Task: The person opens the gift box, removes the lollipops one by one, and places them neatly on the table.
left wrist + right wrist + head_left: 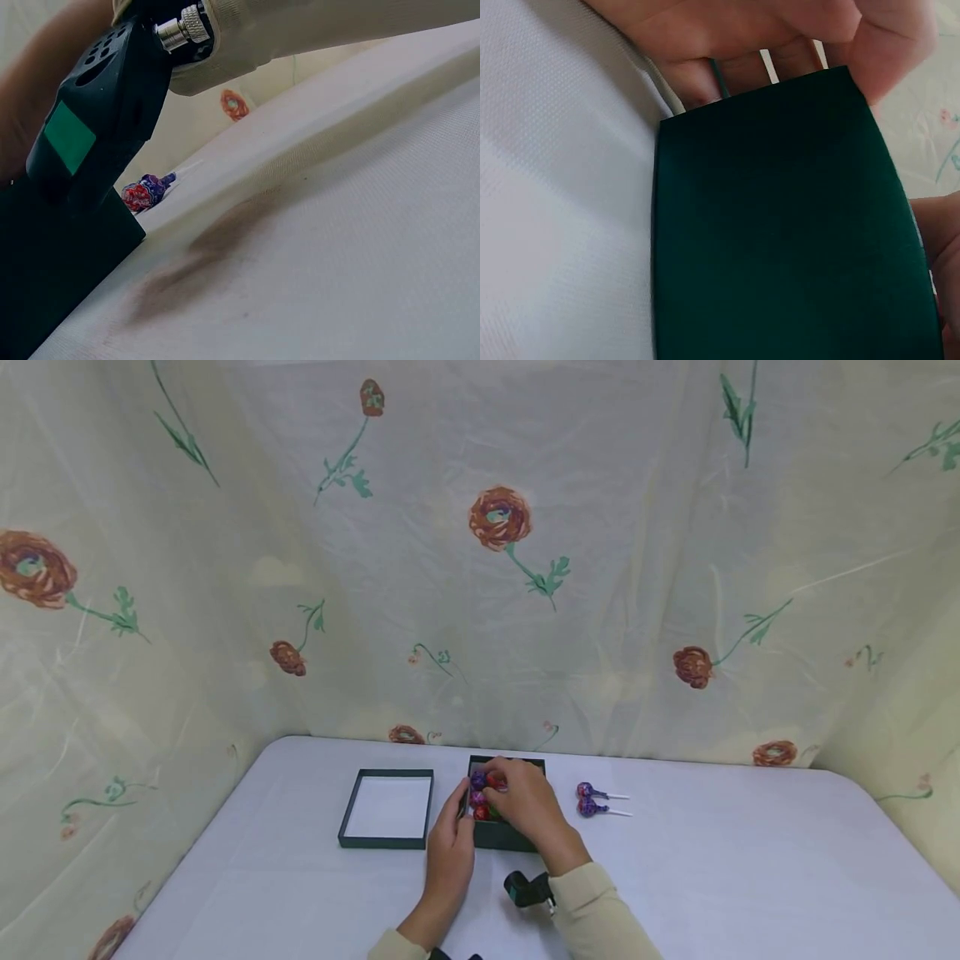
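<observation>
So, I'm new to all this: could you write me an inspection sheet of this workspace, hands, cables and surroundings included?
Surface: white, cloth-textured tabletop.
Job's things: open dark green box with wrapped sweets inside; shallow green-rimmed tray or lid to its left; two lollipops to its right, sticks pointing right.
Clutter: nothing seen.
Hands: left hand against the box's left side; right hand over the box, fingers among the sweets, whether pinching one I cannot tell; black device at the right wrist.
Cables: nothing seen.
Surroundings: flower-patterned curtain behind the table and at both sides.
</observation>
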{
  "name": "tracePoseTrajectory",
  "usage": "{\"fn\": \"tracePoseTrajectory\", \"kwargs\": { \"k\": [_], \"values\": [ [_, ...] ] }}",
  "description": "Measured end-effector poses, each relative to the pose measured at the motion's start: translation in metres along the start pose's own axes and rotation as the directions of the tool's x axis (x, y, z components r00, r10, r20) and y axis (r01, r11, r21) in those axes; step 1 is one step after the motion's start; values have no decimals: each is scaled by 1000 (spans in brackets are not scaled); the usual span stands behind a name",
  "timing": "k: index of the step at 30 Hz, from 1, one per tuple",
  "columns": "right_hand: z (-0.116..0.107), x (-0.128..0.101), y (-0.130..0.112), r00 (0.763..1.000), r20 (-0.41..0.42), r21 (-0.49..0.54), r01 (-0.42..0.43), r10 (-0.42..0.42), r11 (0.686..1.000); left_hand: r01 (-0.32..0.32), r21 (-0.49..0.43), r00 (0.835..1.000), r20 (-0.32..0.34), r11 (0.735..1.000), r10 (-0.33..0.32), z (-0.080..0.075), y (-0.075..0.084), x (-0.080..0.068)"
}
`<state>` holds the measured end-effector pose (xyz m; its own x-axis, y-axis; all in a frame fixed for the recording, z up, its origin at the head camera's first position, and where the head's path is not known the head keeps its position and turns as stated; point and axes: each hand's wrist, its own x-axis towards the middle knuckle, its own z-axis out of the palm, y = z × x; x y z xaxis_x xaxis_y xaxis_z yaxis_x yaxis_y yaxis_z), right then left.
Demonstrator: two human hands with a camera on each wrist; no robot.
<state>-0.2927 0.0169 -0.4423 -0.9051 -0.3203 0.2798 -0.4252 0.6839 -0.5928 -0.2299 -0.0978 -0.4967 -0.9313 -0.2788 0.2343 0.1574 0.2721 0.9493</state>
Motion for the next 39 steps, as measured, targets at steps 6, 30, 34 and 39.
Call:
{"fn": "tracePoseTrajectory", "kwargs": {
  "k": [6, 30, 34, 39],
  "values": [
    [2, 1, -2, 999, 4, -72, -52, 53, 996, 12, -10, 1000, 9, 1000, -12, 0, 1, 0],
    [10, 9, -3, 996, 12, -164, -87, 91, 983, 6, -5, 1000, 0, 1000, -6, 1, -1, -1],
    [12, 11, -3, 995, 7, -166, -100, 102, 981, 1, -2, 1000, 2, 1000, -1, 0, 0, -1],
    [14, 12, -5, 994, -5, -169, -109, 110, 980, 14, 2, 1000, 7, 1000, -14, -1, 0, -1]
  ]
}}
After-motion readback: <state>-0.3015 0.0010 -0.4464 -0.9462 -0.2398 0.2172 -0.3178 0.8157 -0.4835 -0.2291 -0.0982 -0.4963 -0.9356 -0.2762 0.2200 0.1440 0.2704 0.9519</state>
